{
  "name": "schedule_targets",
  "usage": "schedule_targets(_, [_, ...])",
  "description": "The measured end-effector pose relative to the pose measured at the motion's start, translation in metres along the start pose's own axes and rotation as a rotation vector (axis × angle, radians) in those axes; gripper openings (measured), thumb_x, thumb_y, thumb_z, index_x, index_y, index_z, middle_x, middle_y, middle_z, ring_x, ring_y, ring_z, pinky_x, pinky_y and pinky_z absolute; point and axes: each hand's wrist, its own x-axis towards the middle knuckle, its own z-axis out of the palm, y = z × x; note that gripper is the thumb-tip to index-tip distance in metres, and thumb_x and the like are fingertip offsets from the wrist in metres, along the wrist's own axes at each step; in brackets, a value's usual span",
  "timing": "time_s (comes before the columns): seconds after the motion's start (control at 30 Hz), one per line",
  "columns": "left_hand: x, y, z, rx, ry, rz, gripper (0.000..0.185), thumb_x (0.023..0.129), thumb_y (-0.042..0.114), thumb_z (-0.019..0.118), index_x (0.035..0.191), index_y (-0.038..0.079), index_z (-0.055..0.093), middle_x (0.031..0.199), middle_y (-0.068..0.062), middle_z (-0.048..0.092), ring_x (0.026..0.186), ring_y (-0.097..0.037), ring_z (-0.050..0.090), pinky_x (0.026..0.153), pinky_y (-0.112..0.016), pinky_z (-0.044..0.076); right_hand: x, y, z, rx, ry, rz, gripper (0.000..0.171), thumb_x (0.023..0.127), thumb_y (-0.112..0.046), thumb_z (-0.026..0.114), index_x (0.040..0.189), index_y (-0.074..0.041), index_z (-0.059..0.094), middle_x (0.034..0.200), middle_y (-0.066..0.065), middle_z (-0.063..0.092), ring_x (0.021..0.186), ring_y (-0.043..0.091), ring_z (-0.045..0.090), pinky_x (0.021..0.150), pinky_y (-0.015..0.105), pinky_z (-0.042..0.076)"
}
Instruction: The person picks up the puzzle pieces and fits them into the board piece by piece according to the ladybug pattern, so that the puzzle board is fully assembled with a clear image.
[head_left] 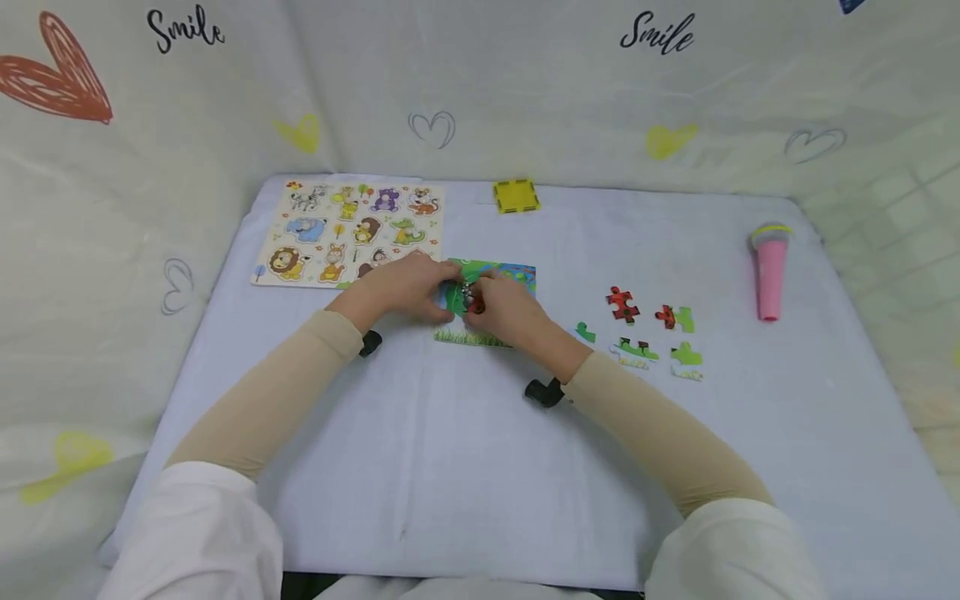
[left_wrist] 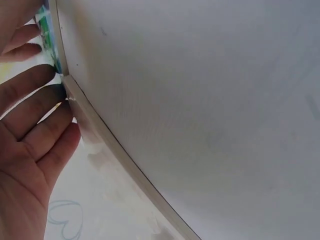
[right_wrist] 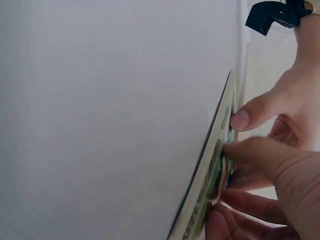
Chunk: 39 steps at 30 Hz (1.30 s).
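Observation:
A small square jigsaw board (head_left: 475,336) with a green grass and blue picture lies at mid-table, partly covered by both hands. My right hand (head_left: 517,315) is over its middle, thumb and fingers pinching a red jigsaw piece (head_left: 477,305) against the picture. At the board's left side is my left hand (head_left: 408,287), its fingertips reaching the board edge. Fairly straight fingers show on the left hand (left_wrist: 32,125) in the left wrist view. From the right wrist view, the jigsaw board (right_wrist: 200,190) appears nearly edge-on, with thumbs of both hands close together over it.
Several loose jigsaw pieces, including a red one (head_left: 622,305) and a green one (head_left: 686,355), lie to the right. A wooden animal puzzle (head_left: 315,279) sits back left, beside my left hand. Farther off are a yellow square tile (head_left: 516,197) and a pink toy microphone (head_left: 769,279).

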Motion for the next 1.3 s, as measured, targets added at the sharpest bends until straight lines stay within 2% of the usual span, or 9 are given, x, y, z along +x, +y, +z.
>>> schedule_targets(0.1, [-0.002, -0.001, -0.001, -0.044, 0.014, -0.003, 0.050, 0.088, 0.042, 0.080, 0.128, 0.019, 0.061, 0.114, 0.003, 0.069, 0.088, -0.018, 0.061, 0.087, -0.036, 0.050, 0.000, -0.001, -0.002, 0.021, 0.003, 0.017, 0.031, 0.092, -0.027, 0.074, 0.111, -0.004, 0.066, 0.118, 0.010, 0.061, 0.091, 0.023, 0.063, 0.080, 0.034, 0.056])
schedule_targets(0.17, [-0.003, -0.001, 0.000, -0.050, 0.025, 0.006, 0.044, 0.089, 0.040, 0.080, 0.123, 0.020, 0.062, 0.108, 0.004, 0.067, 0.085, -0.019, 0.059, 0.086, -0.037, 0.047, 0.000, -0.001, -0.003, 0.031, 0.012, 0.008, 0.028, 0.092, -0.026, 0.074, 0.109, -0.005, 0.067, 0.105, 0.008, 0.065, 0.086, 0.021, 0.062, 0.077, 0.033, 0.055])
schedule_targets(0.37, [-0.002, -0.003, 0.003, -0.053, 0.035, 0.035, 0.029, 0.092, 0.032, 0.077, 0.112, 0.017, 0.062, 0.103, 0.002, 0.062, 0.083, -0.020, 0.055, 0.083, -0.035, 0.046, 0.002, -0.001, -0.004, 0.035, 0.036, -0.047, 0.016, 0.089, -0.020, 0.073, 0.081, -0.009, 0.065, 0.067, 0.001, 0.060, 0.062, 0.016, 0.051, 0.056, 0.028, 0.040])
schedule_targets(0.53, [-0.001, -0.004, 0.005, -0.061, 0.047, 0.028, 0.027, 0.092, 0.031, 0.075, 0.108, 0.016, 0.059, 0.097, 0.001, 0.061, 0.082, -0.021, 0.055, 0.077, -0.034, 0.047, 0.006, 0.001, -0.001, -0.004, 0.060, -0.109, 0.021, 0.089, -0.020, 0.073, 0.072, -0.014, 0.065, 0.060, -0.004, 0.055, 0.063, 0.014, 0.048, 0.057, 0.026, 0.037])
schedule_targets(0.63, [-0.001, -0.005, 0.006, -0.075, 0.054, 0.028, 0.027, 0.090, 0.028, 0.075, 0.109, 0.016, 0.059, 0.096, 0.002, 0.060, 0.082, -0.020, 0.054, 0.078, -0.033, 0.046, 0.008, 0.001, -0.002, -0.024, 0.055, -0.142, 0.031, 0.090, -0.017, 0.071, 0.063, -0.015, 0.056, 0.055, -0.006, 0.044, 0.059, 0.012, 0.039, 0.055, 0.026, 0.031])
schedule_targets(0.73, [-0.002, -0.006, 0.007, -0.088, 0.060, 0.036, 0.023, 0.089, 0.025, 0.073, 0.106, 0.015, 0.060, 0.094, 0.000, 0.060, 0.081, -0.019, 0.053, 0.076, -0.034, 0.045, 0.008, -0.002, -0.005, -0.008, 0.028, -0.156, 0.041, 0.088, -0.013, 0.068, 0.056, -0.016, 0.044, 0.053, -0.006, 0.031, 0.054, 0.010, 0.028, 0.054, 0.027, 0.023])
schedule_targets(0.83, [-0.002, -0.005, 0.006, -0.098, 0.061, 0.042, 0.018, 0.089, 0.023, 0.070, 0.102, 0.014, 0.062, 0.095, -0.001, 0.060, 0.081, -0.019, 0.052, 0.076, -0.033, 0.044, 0.007, -0.004, -0.010, 0.004, 0.005, -0.163, 0.044, 0.087, -0.011, 0.067, 0.054, -0.017, 0.039, 0.053, -0.007, 0.026, 0.053, 0.009, 0.025, 0.054, 0.026, 0.021])
schedule_targets(1.17, [-0.002, -0.004, 0.004, -0.089, 0.069, 0.092, 0.020, 0.090, 0.025, 0.069, 0.103, 0.012, 0.062, 0.099, -0.002, 0.058, 0.084, -0.020, 0.051, 0.081, -0.035, 0.046, 0.006, 0.000, -0.007, -0.033, 0.029, -0.225, 0.042, 0.092, -0.011, 0.065, 0.058, -0.017, 0.042, 0.055, -0.006, 0.029, 0.059, 0.012, 0.031, 0.060, 0.027, 0.024])
schedule_targets(1.3, [-0.002, -0.004, 0.005, -0.092, 0.058, 0.081, 0.028, 0.091, 0.027, 0.070, 0.113, 0.011, 0.062, 0.103, -0.002, 0.063, 0.088, -0.021, 0.055, 0.085, -0.037, 0.049, 0.002, 0.001, -0.004, -0.010, 0.055, -0.185, 0.030, 0.092, -0.014, 0.065, 0.066, -0.015, 0.051, 0.058, -0.003, 0.041, 0.067, 0.017, 0.038, 0.061, 0.028, 0.029])
